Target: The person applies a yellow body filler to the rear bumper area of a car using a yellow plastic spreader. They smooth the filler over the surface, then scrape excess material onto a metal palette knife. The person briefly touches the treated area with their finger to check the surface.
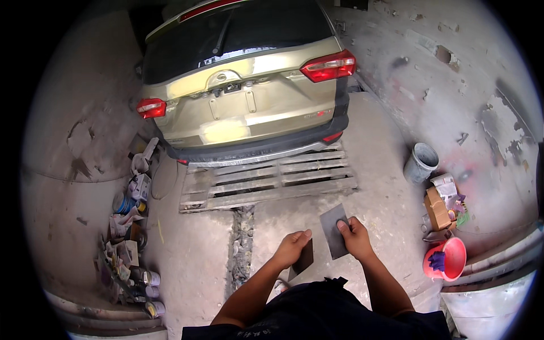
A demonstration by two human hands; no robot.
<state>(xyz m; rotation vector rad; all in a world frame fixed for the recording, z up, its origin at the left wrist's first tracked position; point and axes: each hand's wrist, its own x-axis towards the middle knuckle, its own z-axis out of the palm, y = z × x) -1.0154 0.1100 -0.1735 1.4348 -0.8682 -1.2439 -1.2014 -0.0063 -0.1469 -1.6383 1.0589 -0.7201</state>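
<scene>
My left hand (292, 248) is closed on a dark brown rectangular sheet (304, 260) that looks like sandpaper, seen at a slant below the thumb. Slightly to its right, my right hand (357, 238) pinches a grey sandpaper sheet (332, 239), with the thumb flat on its face. The two sheets are apart, held in front of my body above the floor. Farther ahead stands the rear of a gold car (266, 107), touched by neither hand. Pale yellowish patches (225, 130) show on its tailgate, one low down and others along the upper part.
A slatted wooden pallet (266, 180) lies below the car's bumper. A rubble-filled groove (241, 243) runs through the floor toward me. Cans and clutter (126, 249) line the left wall. At right are a grey bucket (421, 163), a cardboard box (436, 208) and a red bucket (454, 259).
</scene>
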